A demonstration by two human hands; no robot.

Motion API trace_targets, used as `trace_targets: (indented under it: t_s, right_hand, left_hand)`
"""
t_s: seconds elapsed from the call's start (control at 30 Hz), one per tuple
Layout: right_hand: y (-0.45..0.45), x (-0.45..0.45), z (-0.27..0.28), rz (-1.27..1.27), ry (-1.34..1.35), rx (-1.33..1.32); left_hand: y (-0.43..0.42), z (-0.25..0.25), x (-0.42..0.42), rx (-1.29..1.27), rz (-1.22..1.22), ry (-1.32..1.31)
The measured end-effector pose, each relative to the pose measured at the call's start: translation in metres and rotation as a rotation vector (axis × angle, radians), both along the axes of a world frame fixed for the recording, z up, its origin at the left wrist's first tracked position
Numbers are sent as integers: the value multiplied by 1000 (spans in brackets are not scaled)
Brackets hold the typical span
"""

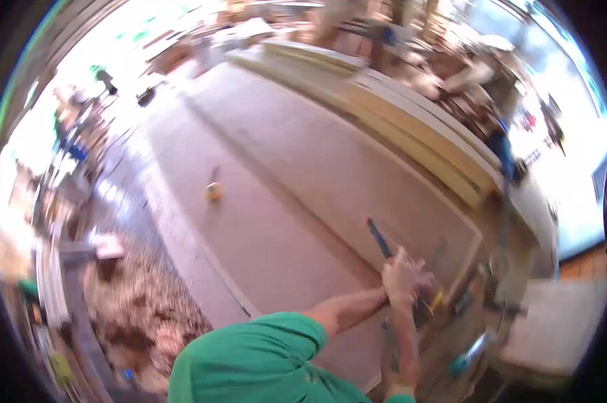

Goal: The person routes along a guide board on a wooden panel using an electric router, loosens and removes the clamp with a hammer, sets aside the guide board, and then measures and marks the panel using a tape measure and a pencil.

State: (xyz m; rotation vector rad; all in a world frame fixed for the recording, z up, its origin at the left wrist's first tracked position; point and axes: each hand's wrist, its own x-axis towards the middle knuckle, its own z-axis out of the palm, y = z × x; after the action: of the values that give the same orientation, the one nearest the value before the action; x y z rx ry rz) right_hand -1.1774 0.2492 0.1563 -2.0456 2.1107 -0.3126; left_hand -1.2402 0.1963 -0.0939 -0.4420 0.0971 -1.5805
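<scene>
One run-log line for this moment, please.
hands: close together | blue tool: at hands, which one holds unclear | yellow item: on board, apart from hands

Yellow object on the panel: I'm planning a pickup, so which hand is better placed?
Left, probably: the yellow object lies nearer the left arm, and the right hand seems to hold the dark tool, though blur leaves that unsure.

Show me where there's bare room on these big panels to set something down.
The left panel looks bare between the small yellow object and the dark strip; the right panel looks bare from that strip toward the stacked boards. It's crowded at the near right, where the hands, dark blue tool and blurred loose items cluster.
</scene>
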Motion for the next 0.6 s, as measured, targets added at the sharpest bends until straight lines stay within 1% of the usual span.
trace_targets:
  t_s: [0.07,0.1,0.13,0.17,0.2,0.23,0.27,0.3,0.33,0.37,0.4,0.47,0.5,0.57,0.6]
  right_hand:
    - [15,2,12,199,-7,-10]
    - [28,-1,12,332,-15,-9]
    - [37,0,16,477,-40,-2]
    - [44,2,18,624,-83,18]
    - [52,8,21,775,-145,65]
    - [61,15,20,903,-148,108]
    - [72,30,36,927,-542,158]
    - [78,42,32,965,-556,150]
    - [87,48,21,1054,-581,255]
    - [91,55,14,1138,-595,361]
    - [92,64,8,1169,-592,354]
    - [92,76,1,1250,-528,517]
    - [94,83,0,1272,-523,518]
    - [97,96,2,1334,-742,743]
    - [97,101,9,1373,-779,834]
  left_hand:
    - [2,-9,-7,-72,151,355]
    - [9,-19,-6,-154,221,526]
    - [34,33,31,86,78,-345]
    - [57,79,72,115,-208,-1214]
    - [67,105,103,164,-306,-1274]
    - [101,106,81,588,-101,-1128]
    - [102,112,129,93,-291,-1173]
    - [100,129,178,-402,-479,-1179]
    - [119,152,197,-210,-647,-1145]
    - [122,117,205,-80,-779,-1043]
    - [134,123,219,38,-800,-976]
    - [153,144,247,219,-751,-902]
    - [161,151,258,284,-720,-880]
    - [172,164,276,363,-665,-870]
    - [175,170,283,391,-642,-872]
